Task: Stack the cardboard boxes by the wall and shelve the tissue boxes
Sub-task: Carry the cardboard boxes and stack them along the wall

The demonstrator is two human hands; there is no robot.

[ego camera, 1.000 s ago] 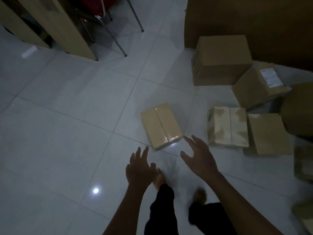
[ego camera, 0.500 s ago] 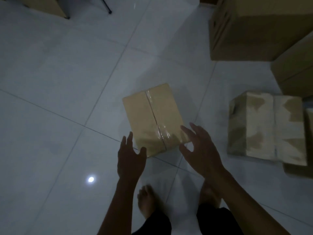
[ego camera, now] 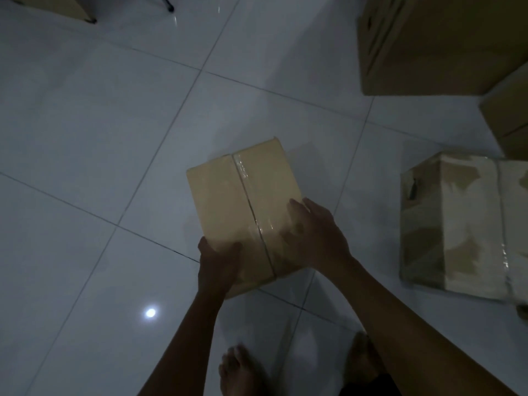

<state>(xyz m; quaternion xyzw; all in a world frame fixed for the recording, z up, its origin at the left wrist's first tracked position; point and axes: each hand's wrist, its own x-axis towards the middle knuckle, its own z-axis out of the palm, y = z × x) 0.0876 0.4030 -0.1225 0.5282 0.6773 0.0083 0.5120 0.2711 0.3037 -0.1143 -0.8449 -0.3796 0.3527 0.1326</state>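
Head view, dim light. A taped cardboard box (ego camera: 245, 207) sat on the white tiled floor (ego camera: 85, 138) near frame centre, its clear-taped seam running from about 11 to 5 o'clock. The left hand (ego camera: 217, 267) gripped the box's near corner at its 7 o'clock, thumb on the top face, fingers out of sight down the side. The right hand (ego camera: 314, 238) held the box's edge at 4 o'clock, thumb and fingers curled over the top and right side. Both forearms reached in from the bottom edge. Two bare feet (ego camera: 243, 372) stood on the tiles at 6 o'clock, blurred.

At 3 o'clock of the held box, well apart from it, lay a box with torn, patchy paper and tape (ego camera: 457, 230). At 1 o'clock stood a large cardboard box (ego camera: 434, 44), cut off by the frame top. Just beside it at 2 o'clock, another cardboard box (ego camera: 511, 118) showed partly at the right edge. A furniture leg (ego camera: 168, 4) and a wooden panel corner (ego camera: 65, 7) showed at 11 o'clock. A bright light spot (ego camera: 150, 312) reflected on the floor at 7 o'clock.
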